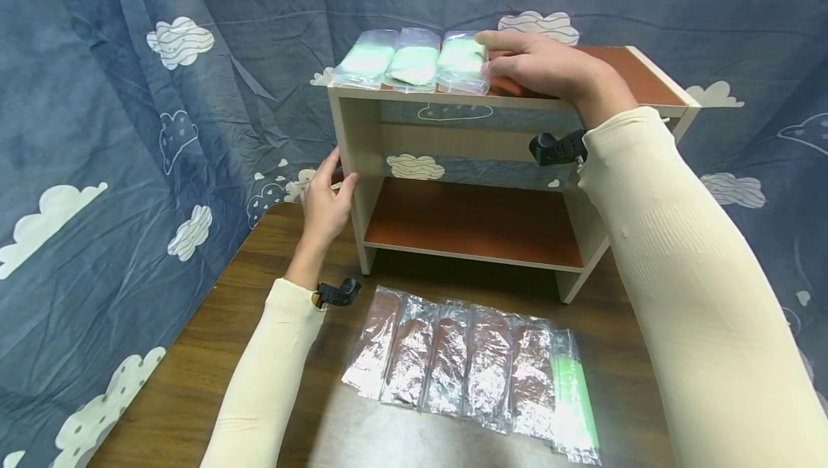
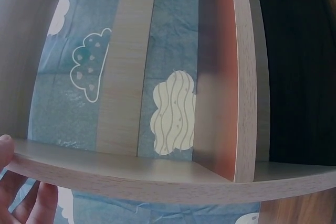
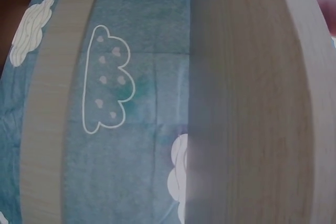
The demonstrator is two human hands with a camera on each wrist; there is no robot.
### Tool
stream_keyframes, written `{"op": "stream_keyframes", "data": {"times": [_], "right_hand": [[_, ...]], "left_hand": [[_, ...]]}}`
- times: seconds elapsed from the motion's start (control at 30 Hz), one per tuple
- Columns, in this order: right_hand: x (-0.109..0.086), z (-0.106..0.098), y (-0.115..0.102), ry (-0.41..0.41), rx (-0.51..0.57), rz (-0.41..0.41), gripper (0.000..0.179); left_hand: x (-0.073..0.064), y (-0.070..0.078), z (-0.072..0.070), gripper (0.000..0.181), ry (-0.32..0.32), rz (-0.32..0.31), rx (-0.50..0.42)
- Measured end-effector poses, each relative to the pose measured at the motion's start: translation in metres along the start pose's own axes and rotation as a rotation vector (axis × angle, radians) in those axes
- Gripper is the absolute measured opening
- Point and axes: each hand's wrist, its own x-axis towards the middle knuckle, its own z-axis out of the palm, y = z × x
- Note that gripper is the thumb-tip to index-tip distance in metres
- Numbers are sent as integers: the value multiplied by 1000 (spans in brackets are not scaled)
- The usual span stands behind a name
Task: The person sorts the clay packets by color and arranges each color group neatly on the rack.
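Note:
A small wooden shelf unit (image 1: 475,256) stands on the table. My left hand (image 1: 325,202) grips the edge of its left side panel (image 2: 147,184), thumb on one face and fingers on the other. On the brown top board lie three clear plastic packets with pale green contents: a left packet (image 1: 367,60), a middle packet (image 1: 414,62) and a right packet (image 1: 462,62). My right hand (image 1: 540,62) touches the right packet at its right edge, with index finger and thumb extended. The right wrist view shows mostly the shelf's underside, with a blurred fingertip at the right edge.
On the table (image 1: 259,295) in front of the shelf lies a row of several clear packets (image 1: 446,360) showing brown. A bright green packet (image 1: 572,400) ends that row on the right. A blue curtain (image 1: 129,130) with white clouds hangs behind and at the left.

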Motion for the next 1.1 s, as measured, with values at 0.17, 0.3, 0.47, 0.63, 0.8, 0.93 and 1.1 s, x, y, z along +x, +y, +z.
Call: {"op": "stream_keyframes", "data": {"times": [0.17,0.3,0.47,0.63,0.8,0.93,1.1], "right_hand": [[-6,2,2,123,90,-52,59],[-12,2,3,235,81,-62,54],[-25,4,6,298,46,-61,48],[-43,6,11,295,16,-68,44],[-67,11,16,335,-34,-163,40],[-87,17,22,360,-80,-241,38],[-103,22,28,414,-102,-340,38]], "left_hand": [[-1,1,-1,51,3,3,23],[0,1,-3,51,7,5,14],[1,-2,-5,51,13,-1,11],[3,-3,-7,51,23,5,10],[3,-4,-9,51,27,-7,-7],[3,-5,-8,51,31,-1,-14],[4,-7,-10,51,37,1,-9]]}}
